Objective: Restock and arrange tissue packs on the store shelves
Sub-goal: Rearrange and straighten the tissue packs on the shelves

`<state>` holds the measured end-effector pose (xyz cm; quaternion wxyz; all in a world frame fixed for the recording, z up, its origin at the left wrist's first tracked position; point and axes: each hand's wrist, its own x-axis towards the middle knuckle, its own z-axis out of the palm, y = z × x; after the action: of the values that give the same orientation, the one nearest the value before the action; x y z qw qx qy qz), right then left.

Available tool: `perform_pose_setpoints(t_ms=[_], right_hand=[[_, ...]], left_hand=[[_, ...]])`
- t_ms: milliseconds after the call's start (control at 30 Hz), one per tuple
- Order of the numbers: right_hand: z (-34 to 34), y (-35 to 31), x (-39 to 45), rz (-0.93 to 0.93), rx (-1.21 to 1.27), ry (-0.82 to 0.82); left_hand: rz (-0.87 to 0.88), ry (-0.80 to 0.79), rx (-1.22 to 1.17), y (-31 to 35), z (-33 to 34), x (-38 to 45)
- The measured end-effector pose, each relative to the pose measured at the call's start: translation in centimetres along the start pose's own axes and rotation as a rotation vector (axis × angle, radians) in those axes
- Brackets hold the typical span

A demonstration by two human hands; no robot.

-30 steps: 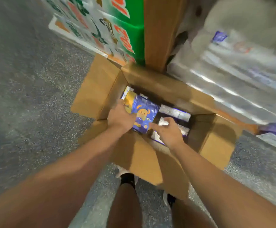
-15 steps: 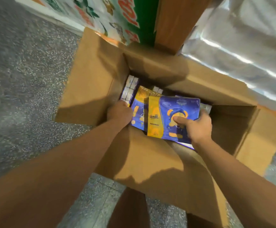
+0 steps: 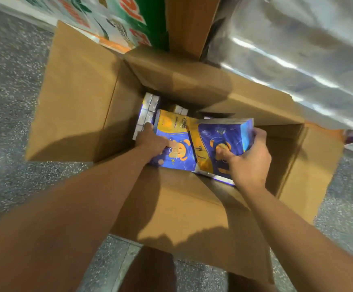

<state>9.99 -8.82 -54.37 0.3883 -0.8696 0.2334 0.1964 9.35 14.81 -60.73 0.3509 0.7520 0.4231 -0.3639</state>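
Observation:
An open cardboard box (image 3: 80, 98) stands on the floor below me, its flaps spread out. Inside lie several blue-and-yellow tissue packs. My left hand (image 3: 150, 142) grips the left pack (image 3: 175, 131) by its left edge, fingers over the cartoon print. My right hand (image 3: 249, 159) is closed around the right pack (image 3: 219, 135), thumb on its front face and fingers wrapped over its right end; that pack sits raised and tilted above the others. More packs (image 3: 148, 108) stand on edge deeper in the box at the left wall.
A wooden post (image 3: 188, 24) rises behind the box. Green and white printed cartons (image 3: 116, 20) are stacked at the back left. Shiny plastic-wrapped bundles (image 3: 297, 51) fill the right. Speckled grey floor (image 3: 7, 85) surrounds the box; my legs stand below its near flap.
Both hands reached into the box and took hold of packs. The right hand's pack has risen and shifted right, and my head has come closer to the box.

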Motion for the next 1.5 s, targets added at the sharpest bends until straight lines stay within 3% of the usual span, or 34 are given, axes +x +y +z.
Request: perform_pose_setpoints(t_ms=[133,367,567,767,933,1167,1333,1500], right_hand=[[-1.3,-2.9,-2.0,-0.070,-0.098,0.015],[-8.2,-13.4,-7.3,-0.412,-0.402,0.035],[-15.9,-25.7,-15.6,-0.858,-0.525,-0.057],[-21.3,-37.7,-29.4,-1.211,-0.453,-0.349],[-22.0,-42.2,-47.3,-1.548,-0.461,-0.566],[-25.8,-35.7,-77.0,-1.935,-0.443,-0.934],[-32.3,-22.8,-97.4,-2.210,-0.269,-1.180],[-41.0,-8.2,-114.7,-2.406,0.021,-1.419]], left_hand=[[0.105,0.062,-0.036,1.7,-1.7,-3.7],[0.217,0.379,0.038,5.2,-10.7,-16.6],[0.191,0.644,0.011,5.1,-20.6,-33.6],[0.047,0.995,-0.149,-2.2,-29.4,-53.8],[-0.087,1.243,-0.199,-12.4,-31.2,-71.2],[-0.482,1.511,-0.243,-31.3,-22.3,-97.5],[-0.868,1.703,-0.214,-42.6,-7.9,-117.2],[-1.246,1.803,-0.208,-48.9,6.6,-134.7]])
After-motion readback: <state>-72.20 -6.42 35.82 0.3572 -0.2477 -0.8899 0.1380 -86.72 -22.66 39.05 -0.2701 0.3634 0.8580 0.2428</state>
